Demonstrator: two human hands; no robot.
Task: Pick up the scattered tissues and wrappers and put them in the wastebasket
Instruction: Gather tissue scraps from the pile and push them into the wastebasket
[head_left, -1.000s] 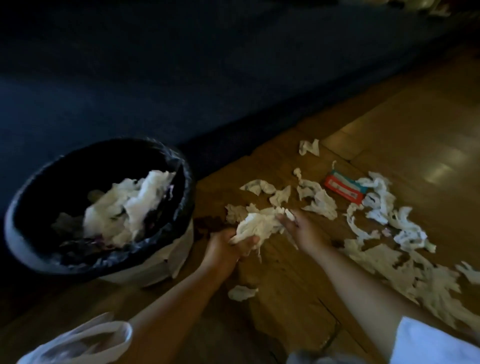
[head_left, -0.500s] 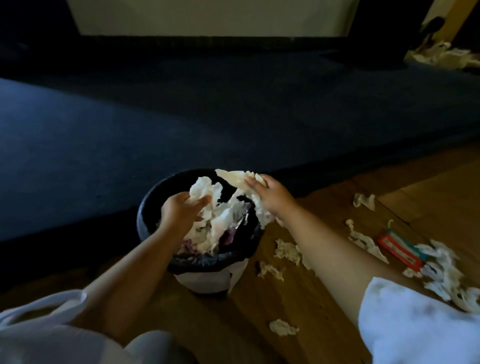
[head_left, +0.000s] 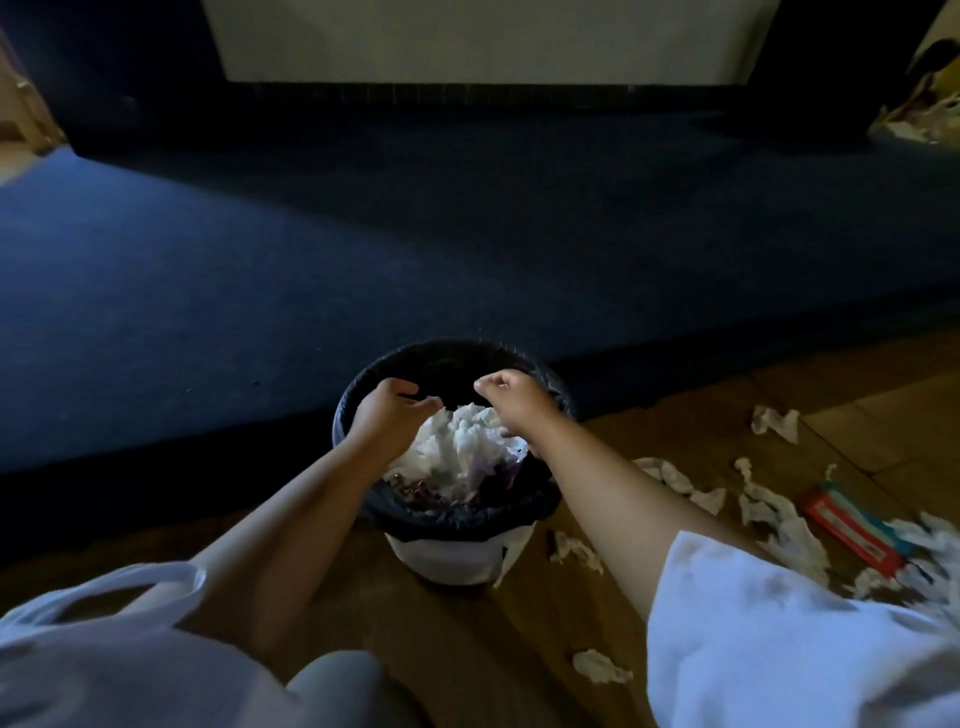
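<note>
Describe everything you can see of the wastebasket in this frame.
The wastebasket is a small round bin with a pale body and a black bag liner folded over its rim. It stands upright on the wooden floor, close to the edge of a dark blue carpet. Crumpled white tissues are heaped inside nearly to the rim, over something purplish. The left hand and right hand are above its opening; whether they touch it cannot be told.

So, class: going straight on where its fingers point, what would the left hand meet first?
Probably the tissue heap in the wastebasket; depth unclear, it might reach the right hand.
</note>
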